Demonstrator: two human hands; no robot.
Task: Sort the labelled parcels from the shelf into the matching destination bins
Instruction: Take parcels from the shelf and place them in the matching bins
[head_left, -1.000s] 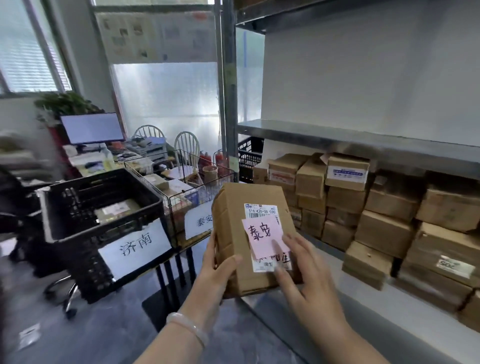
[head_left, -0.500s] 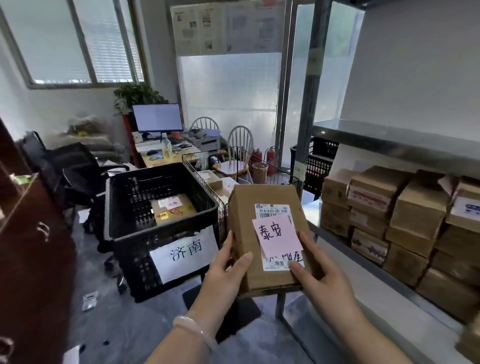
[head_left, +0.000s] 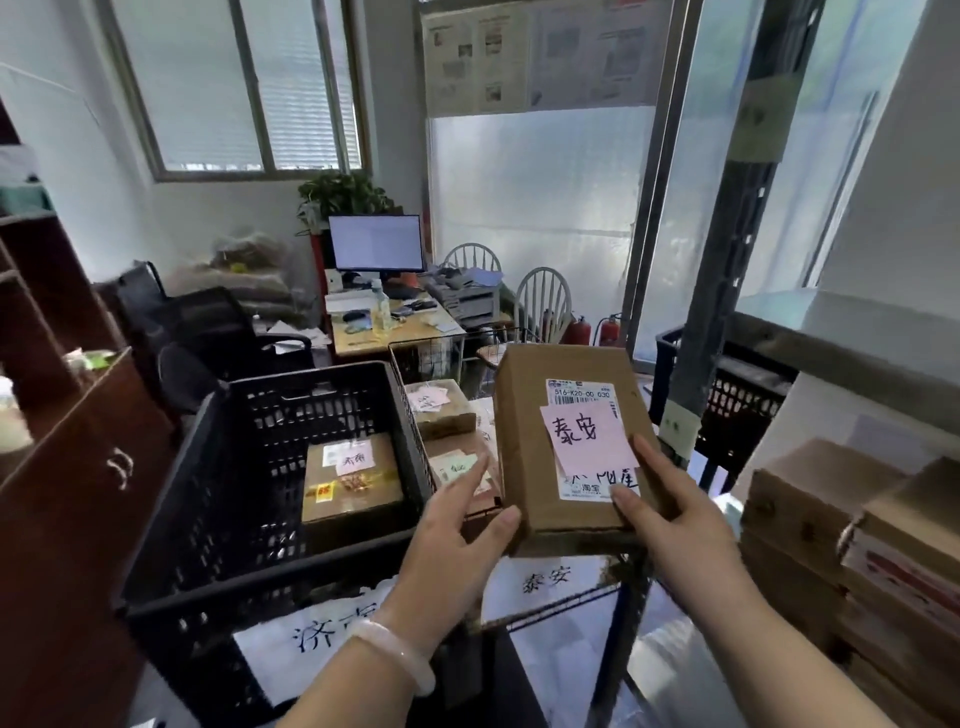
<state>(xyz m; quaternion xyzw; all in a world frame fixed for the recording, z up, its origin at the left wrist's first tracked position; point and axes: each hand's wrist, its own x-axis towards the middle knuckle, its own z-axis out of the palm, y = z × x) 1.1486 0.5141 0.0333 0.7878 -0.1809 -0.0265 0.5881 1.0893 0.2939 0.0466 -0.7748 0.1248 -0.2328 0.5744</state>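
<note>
Head view: both hands (head_left: 452, 540) (head_left: 675, 525) hold the parcel (head_left: 524, 415) bearing a pink note (head_left: 587, 436).

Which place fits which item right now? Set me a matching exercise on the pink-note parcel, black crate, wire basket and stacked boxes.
Items:
1 pink-note parcel
2 black crate
3 wire basket
4 stacked boxes

Places:
A far right edge of view
B held by left hand and right hand
C left, containing a taped parcel
D right of the crate, marked 泰安

Pairs: 1-B, 2-C, 3-D, 4-A.
</note>
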